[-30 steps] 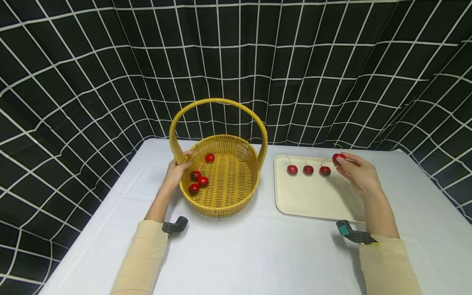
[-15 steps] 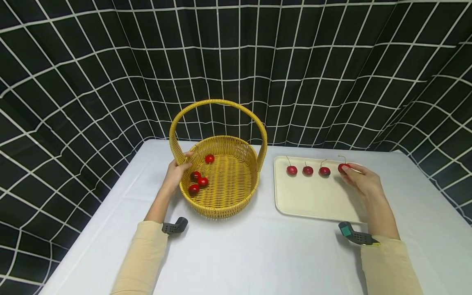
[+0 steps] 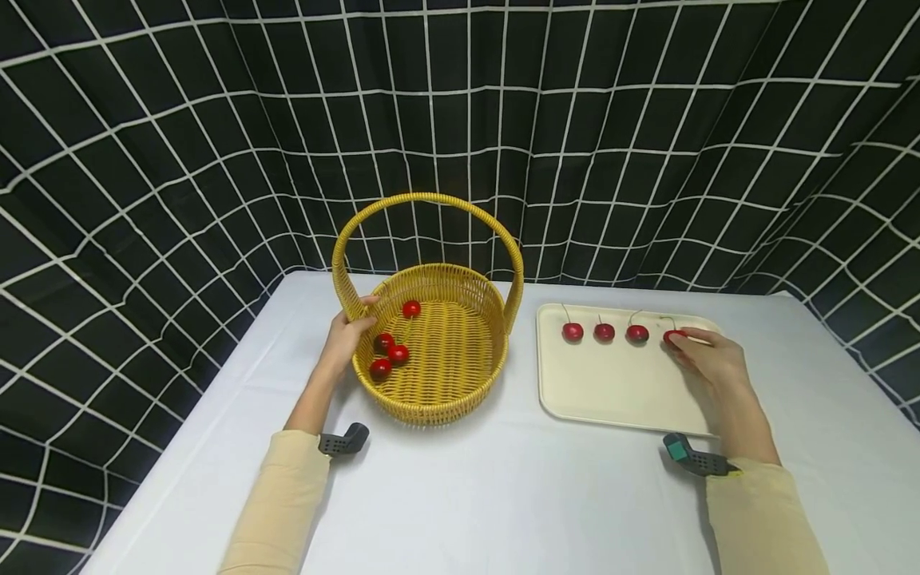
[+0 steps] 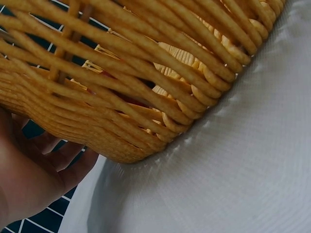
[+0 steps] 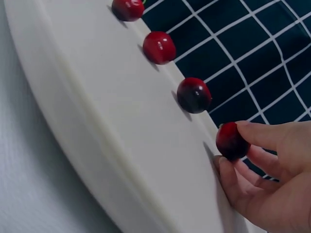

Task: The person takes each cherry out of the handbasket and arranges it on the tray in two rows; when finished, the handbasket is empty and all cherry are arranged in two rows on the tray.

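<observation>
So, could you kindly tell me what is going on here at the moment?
A person is handling cherries with both hands in use. The right hand pinches a cherry at the tray, at the end of a row with three other cherries; whether it touches the tray is hard to tell. The left hand grips the side of the yellow basket, near the foot of its handle. Four more cherries lie inside the basket.

The basket [image 3: 449,351] is golden yellow, the tray [image 3: 618,391] cream. Some red cherries [image 5: 194,95] are partly blackish; the curtain [image 3: 485,120] is black, white-gridded.
</observation>
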`<state>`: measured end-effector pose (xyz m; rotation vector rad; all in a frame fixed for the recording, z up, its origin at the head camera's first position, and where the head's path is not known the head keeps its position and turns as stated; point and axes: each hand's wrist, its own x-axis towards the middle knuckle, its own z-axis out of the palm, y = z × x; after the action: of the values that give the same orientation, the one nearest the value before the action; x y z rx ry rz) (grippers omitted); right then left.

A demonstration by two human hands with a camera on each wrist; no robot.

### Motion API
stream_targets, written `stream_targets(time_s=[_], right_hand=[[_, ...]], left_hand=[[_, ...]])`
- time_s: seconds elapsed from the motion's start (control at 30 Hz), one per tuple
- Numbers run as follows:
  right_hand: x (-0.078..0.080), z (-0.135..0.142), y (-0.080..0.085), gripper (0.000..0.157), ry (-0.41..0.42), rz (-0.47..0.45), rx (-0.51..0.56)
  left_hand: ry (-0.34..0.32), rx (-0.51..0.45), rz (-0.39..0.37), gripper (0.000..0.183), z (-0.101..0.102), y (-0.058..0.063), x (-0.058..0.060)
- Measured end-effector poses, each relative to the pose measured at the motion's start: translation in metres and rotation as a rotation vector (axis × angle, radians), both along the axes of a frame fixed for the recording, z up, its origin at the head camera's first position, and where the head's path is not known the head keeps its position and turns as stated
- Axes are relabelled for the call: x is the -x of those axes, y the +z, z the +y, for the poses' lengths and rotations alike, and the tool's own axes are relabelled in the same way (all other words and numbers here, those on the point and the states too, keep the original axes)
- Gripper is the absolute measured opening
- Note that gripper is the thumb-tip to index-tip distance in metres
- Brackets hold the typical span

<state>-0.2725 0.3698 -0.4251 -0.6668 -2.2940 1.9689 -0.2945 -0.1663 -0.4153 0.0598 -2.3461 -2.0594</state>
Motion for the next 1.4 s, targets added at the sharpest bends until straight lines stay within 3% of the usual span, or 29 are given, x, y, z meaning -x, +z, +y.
stream_targets(time_s=[0.07,0.3,0.6,0.87,1.23,1.4], right_hand=[[0.003,0.0,-0.001,0.035,-0.006,0.0,-0.003],[0.007,-0.001,-0.004,0.056,-0.027,-0.015,-0.102],[0.005,-0.008,-0.005,0.052,-0.068,-0.029,-0.184],[0.006,-0.014,-0.005,0.049,-0.081,0.022,-0.16],[0.008,-0.014,-0.003,0.049,-0.108,-0.003,-0.153],[0.008,-0.014,-0.005,0.049,-0.115,-0.02,-0.225]], left_hand=[[-0.003,0.0,0.003,0.045,0.0,0.0,0.0],[-0.004,0.001,0.009,0.045,0.001,0.001,0.0],[-0.002,0.001,0.0,0.045,0.001,0.001,0.0],[0.004,-0.004,-0.014,0.045,0.001,0.001,-0.001],[0.014,0.002,-0.002,0.045,0.001,0.001,-0.001],[0.009,-0.003,-0.005,0.045,0.001,0.001,-0.001]])
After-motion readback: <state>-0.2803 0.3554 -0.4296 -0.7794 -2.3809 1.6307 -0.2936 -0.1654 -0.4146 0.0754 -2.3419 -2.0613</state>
